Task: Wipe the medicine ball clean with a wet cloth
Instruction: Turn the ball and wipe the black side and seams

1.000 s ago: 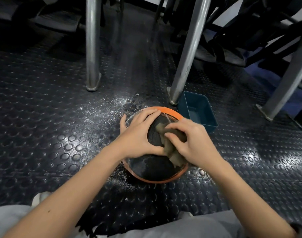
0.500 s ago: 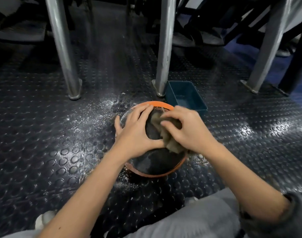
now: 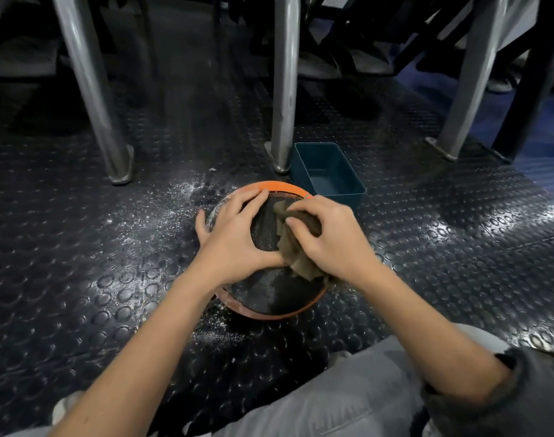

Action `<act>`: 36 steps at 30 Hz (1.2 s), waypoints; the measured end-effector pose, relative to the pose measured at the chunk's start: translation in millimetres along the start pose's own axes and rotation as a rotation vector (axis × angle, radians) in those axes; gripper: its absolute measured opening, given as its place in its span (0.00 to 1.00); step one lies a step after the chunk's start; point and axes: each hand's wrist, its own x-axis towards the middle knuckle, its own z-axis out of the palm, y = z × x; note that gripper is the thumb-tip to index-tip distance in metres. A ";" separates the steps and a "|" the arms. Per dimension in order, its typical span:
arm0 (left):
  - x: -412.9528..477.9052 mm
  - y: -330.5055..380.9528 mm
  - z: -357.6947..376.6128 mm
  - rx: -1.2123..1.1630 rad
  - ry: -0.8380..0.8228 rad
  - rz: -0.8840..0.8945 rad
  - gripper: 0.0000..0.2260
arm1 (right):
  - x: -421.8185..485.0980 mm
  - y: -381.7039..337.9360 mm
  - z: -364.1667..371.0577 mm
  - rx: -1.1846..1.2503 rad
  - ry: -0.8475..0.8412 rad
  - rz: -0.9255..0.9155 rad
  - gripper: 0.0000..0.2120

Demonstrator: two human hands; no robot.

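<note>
Counts: one medicine ball (image 3: pixel 269 291); one cloth (image 3: pixel 300 266); one teal bin (image 3: pixel 304 165); two hands (image 3: pixel 234 247) (image 3: pixel 335 247); three steel legs (image 3: pixel 92 89) (image 3: pixel 285 89) (image 3: pixel 471 89).

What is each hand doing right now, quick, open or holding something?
Left hand: open, fingers spread on the medicine ball.
Right hand: closed on the brown cloth, pressing it to the ball.

Round black textured medicine ball with an orange band (image 3: pixel 269 294) sat on the studded black rubber floor (image 3: pixel 80 279). Left hand (image 3: pixel 234 241) lay spread over its upper left side; right hand (image 3: pixel 332 244) gripped a crumpled brown cloth (image 3: pixel 296 263) pressed onto the ball's top right. White powder (image 3: pixel 162 212) dusted the floor left of the ball. Teal rectangular plastic tub (image 3: pixel 329 175) stood just behind it, beside a grey metal leg (image 3: pixel 283 89).
</note>
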 end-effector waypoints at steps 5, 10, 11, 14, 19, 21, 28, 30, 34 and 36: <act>-1.4 2.0 4.6 0.025 0.021 0.012 0.47 | 45.9 36.9 -4.3 -0.007 0.004 0.258 0.11; -1.8 2.5 9.7 0.021 0.044 0.032 0.45 | 1.6 13.0 -5.8 0.004 0.044 0.084 0.08; -1.5 2.7 8.4 0.014 0.040 0.028 0.44 | -4.2 9.0 -5.2 0.009 0.035 0.049 0.08; -0.9 0.6 5.2 0.009 0.036 0.047 0.46 | 4.0 9.2 -5.1 0.018 0.036 0.008 0.08; -3.9 1.2 4.8 0.030 0.059 0.037 0.46 | 49.5 30.1 -3.7 -0.026 0.016 0.237 0.10; -5.6 0.9 5.7 0.026 0.059 0.034 0.48 | 35.9 23.6 -4.4 -0.020 0.015 0.184 0.10; -4.2 0.4 2.8 -0.013 0.033 0.070 0.45 | 24.8 18.9 -9.9 -0.004 -0.003 -0.015 0.07; -2.1 3.6 4.4 -0.002 0.031 0.077 0.44 | 43.9 30.3 -7.3 -0.021 0.032 0.113 0.09; -2.7 5.3 8.5 0.038 0.034 0.090 0.44 | 30.7 26.1 -7.1 -0.010 0.047 0.125 0.08; -3.9 5.0 9.9 0.046 0.026 0.102 0.44 | 7.1 14.6 -11.5 -0.017 0.026 0.011 0.08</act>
